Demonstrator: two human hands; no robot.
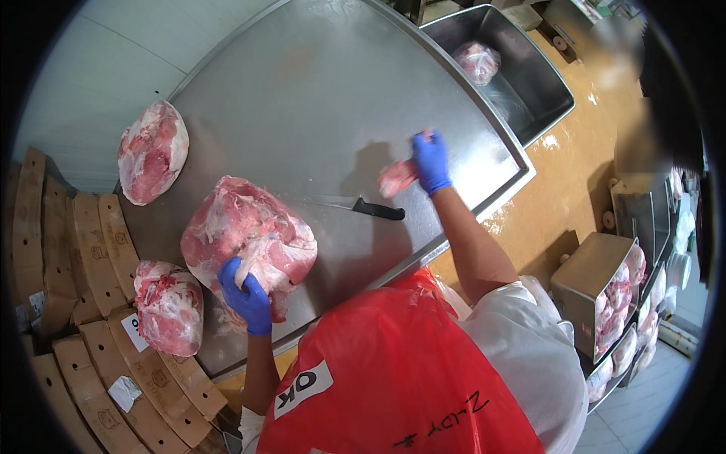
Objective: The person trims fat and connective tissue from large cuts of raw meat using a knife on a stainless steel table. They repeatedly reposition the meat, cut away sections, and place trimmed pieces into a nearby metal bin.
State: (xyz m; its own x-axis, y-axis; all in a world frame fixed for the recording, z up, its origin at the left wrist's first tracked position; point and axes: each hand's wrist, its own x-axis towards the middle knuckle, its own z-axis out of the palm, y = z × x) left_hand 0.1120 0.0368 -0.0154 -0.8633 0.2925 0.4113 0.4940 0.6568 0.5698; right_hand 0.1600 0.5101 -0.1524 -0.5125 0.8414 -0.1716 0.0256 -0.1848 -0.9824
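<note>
A large raw cut of meat (pixel 246 219), pink with white fat, lies on the steel table (pixel 302 98). My left hand (pixel 246 299), in a blue glove, grips its near edge, fingers curled at a flap of fat. Away to the right, my right hand (pixel 432 163), also gloved in blue, is closed around a small strip of meat (pixel 398 178), held over the table with an end poking out on each side. Between the hands lies a knife (pixel 380 209) with a black handle; its blade points left toward the large cut.
Two more cuts of meat, one at the far left (pixel 153 153) and one nearer (pixel 168 309), sit along the table's left side. Cardboard boxes (pixel 106 386) crowd the lower left. Beyond the right edge stands a steel tub (pixel 556 91) holding bagged meat (pixel 477 63). A meat-filled box (pixel 586 284) stands at right.
</note>
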